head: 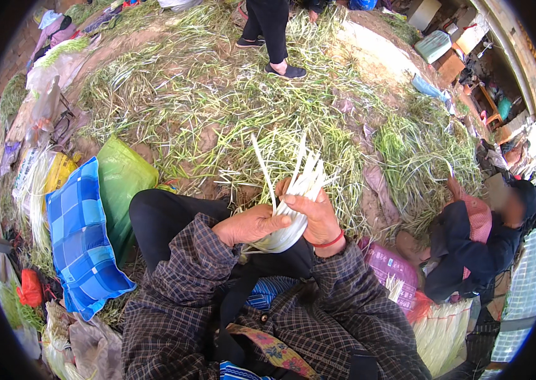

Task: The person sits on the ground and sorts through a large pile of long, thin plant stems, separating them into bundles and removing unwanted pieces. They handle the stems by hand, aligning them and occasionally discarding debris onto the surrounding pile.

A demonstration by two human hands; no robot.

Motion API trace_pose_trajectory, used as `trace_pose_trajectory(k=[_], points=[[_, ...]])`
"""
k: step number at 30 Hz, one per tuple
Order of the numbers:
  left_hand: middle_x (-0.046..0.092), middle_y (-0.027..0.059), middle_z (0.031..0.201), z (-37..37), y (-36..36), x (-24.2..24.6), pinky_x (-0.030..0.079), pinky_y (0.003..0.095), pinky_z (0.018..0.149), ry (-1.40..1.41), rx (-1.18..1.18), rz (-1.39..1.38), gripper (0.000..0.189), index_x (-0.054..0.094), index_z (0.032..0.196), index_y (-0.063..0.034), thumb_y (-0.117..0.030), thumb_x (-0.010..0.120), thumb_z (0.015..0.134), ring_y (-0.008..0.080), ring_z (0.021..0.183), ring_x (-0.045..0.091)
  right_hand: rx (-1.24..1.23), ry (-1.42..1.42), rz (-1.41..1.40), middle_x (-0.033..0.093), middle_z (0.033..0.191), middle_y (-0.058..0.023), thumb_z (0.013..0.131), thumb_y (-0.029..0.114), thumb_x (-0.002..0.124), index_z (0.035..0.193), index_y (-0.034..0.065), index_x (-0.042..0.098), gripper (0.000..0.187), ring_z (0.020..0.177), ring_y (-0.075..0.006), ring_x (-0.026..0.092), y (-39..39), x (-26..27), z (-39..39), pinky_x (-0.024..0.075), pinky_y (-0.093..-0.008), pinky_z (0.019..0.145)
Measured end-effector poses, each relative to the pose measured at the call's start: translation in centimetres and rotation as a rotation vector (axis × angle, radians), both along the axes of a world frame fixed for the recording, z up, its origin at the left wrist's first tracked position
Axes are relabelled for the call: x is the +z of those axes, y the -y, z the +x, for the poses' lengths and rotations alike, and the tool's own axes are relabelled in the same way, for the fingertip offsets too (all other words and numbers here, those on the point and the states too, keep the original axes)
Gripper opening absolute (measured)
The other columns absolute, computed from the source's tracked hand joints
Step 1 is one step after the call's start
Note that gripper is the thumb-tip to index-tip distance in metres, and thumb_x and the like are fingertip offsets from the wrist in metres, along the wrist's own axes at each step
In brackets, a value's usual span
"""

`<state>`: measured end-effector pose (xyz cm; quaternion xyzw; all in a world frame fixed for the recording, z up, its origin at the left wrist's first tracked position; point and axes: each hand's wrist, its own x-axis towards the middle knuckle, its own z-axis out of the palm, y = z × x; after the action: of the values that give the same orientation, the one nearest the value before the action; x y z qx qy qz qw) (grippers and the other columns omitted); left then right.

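A bundle of pale, thin plant stalks (291, 230) is held above my lap, its light ends pointing up and away from me. My right hand (318, 216), with a red string at the wrist, wraps round the bundle from the right, thumb across the front. From the left, my left hand (256, 223) grips the stalks' lower part, its thumb over them and its far fingers partly hidden. One stalk (263, 166) sticks up apart on the left. Loose green and whitish stalks (230, 118) cover the ground in front.
A blue checked cushion (80, 232) and a green plastic sack (123, 175) lie at left. Tied pale bundles (444, 327) and a purple printed bag (391, 270) lie at right. A seated person (472, 242) is at right; another person (268, 33) stands ahead.
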<state>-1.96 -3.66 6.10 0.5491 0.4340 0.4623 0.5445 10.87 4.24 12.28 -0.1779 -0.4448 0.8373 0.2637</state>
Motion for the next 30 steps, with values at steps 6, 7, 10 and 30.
trace_pose_trajectory(k=[6, 7, 10, 30], points=[[0.049, 0.0016, 0.067, 2.6, 0.4, 0.6, 0.038, 0.0245, 0.055, 0.069, 0.574, 0.182, 0.033, 0.050, 0.091, 0.0010, -0.030, 0.057, 0.084, 0.0066, 0.062, 0.041, -0.154, -0.059, -0.023, 0.060, 0.085, -0.0027, 0.076, 0.000, 0.060, 0.093, 0.0028, 0.056, 0.018, 0.075, -0.0098, 0.057, -0.1, 0.0, -0.6, 0.0456, -0.0235, 0.068], [0.048, 0.0011, 0.066, 2.6, 0.4, 0.8, 0.037, 0.0237, 0.055, 0.066, 0.634, 0.169, 0.029, 0.049, 0.090, 0.0003, -0.027, 0.057, 0.084, 0.0061, 0.062, 0.041, -0.156, -0.043, -0.025, 0.060, 0.085, -0.0026, 0.076, 0.000, 0.060, 0.094, 0.0028, 0.055, 0.019, 0.075, -0.0097, 0.057, -0.1, 0.0, -0.7, 0.0457, -0.0234, 0.067], [0.043, -0.0007, 0.065, 2.3, 0.8, 1.4, 0.035, 0.0205, 0.054, 0.131, 0.686, 0.176, 0.017, 0.049, 0.086, -0.0013, -0.017, 0.056, 0.085, 0.0048, 0.061, 0.037, -0.163, -0.010, -0.039, 0.059, 0.087, -0.0021, 0.075, -0.002, 0.061, 0.097, 0.0027, 0.054, 0.023, 0.076, -0.0091, 0.057, -0.1, -0.1, -0.7, 0.0458, -0.0229, 0.068], [0.055, 0.0138, 0.071, 1.2, 0.7, 2.3, 0.043, 0.0302, 0.054, -0.530, 0.701, 0.358, 0.009, 0.056, 0.086, -0.0021, -0.010, 0.053, 0.084, 0.0292, 0.061, 0.054, -0.187, -0.030, 0.000, 0.057, 0.085, -0.0009, 0.074, -0.001, 0.063, 0.098, 0.0014, 0.053, 0.026, 0.077, -0.0087, 0.054, -0.7, -1.0, -0.6, 0.0436, -0.0226, 0.069]])
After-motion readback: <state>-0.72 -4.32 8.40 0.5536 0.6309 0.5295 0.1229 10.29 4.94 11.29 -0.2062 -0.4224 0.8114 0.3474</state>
